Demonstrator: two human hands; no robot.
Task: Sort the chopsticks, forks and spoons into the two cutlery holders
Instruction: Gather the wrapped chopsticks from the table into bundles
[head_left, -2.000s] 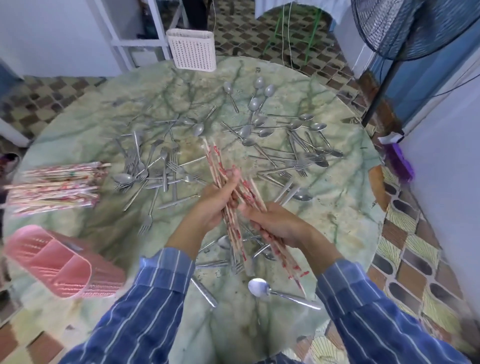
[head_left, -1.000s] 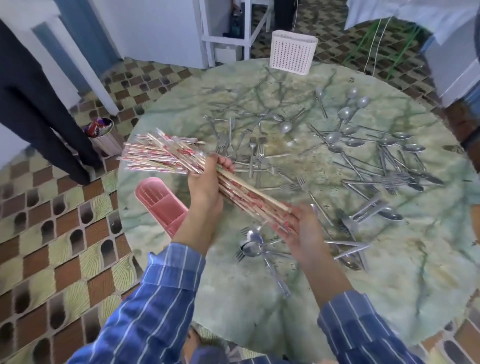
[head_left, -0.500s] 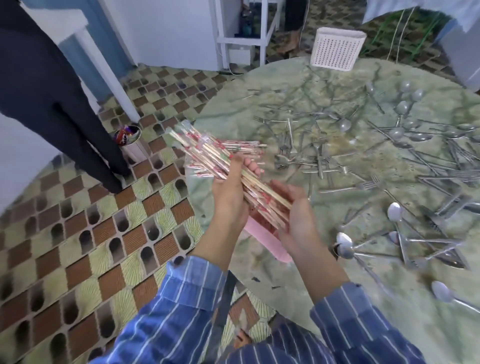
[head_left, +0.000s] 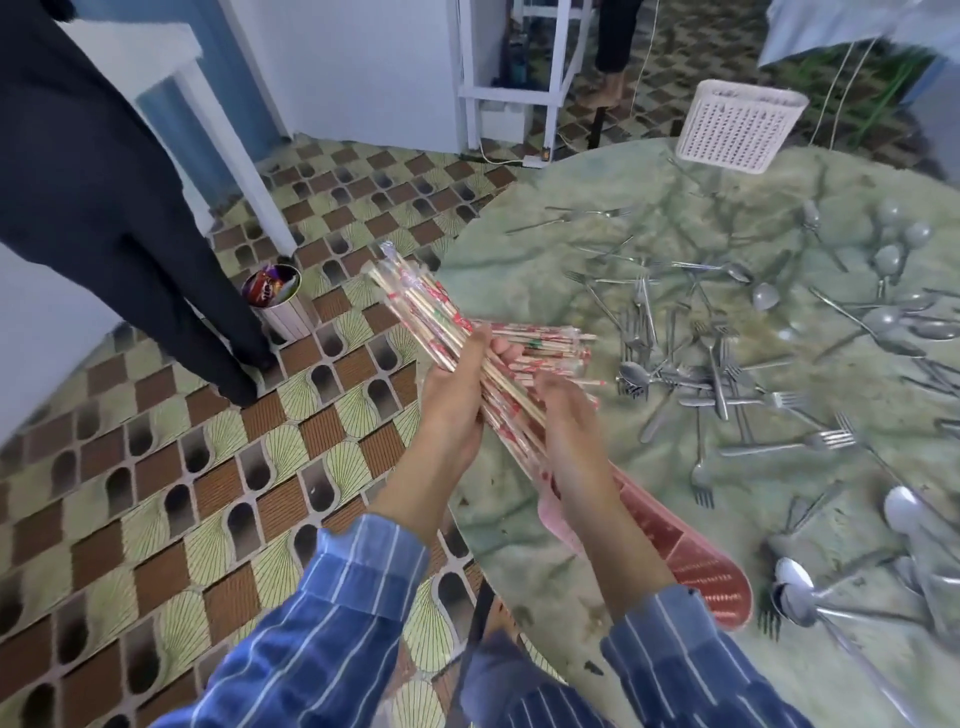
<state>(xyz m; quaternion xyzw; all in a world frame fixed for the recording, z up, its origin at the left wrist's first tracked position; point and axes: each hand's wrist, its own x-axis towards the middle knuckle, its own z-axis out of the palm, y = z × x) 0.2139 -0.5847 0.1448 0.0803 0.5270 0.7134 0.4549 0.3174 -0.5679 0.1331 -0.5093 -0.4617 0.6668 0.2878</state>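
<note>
My left hand (head_left: 457, 410) grips a thick bundle of wrapped chopsticks (head_left: 431, 312) around its middle. The bundle slants from upper left down toward the pink cutlery holder (head_left: 691, 556), which lies on its side near the table's front edge. My right hand (head_left: 566, 431) lies along the lower part of the bundle, fingers fairly straight against the sticks. More wrapped chopsticks (head_left: 545, 343) lie on the table just behind my hands. Loose forks (head_left: 717, 374) and spoons (head_left: 883, 260) are scattered over the green marbled table (head_left: 519, 234). The white cutlery holder (head_left: 737, 124) stands at the far edge.
A person in dark trousers (head_left: 104, 208) stands on the tiled floor at left, beside a small bin (head_left: 280, 301). A white frame (head_left: 514, 78) stands beyond the table. A pile of spoons (head_left: 857, 587) lies at the near right.
My view has swung left toward the table's left edge. Both hands have carried the chopstick bundle left and down over the pink holder, and the right hand has slid along the bundle's lower end.
</note>
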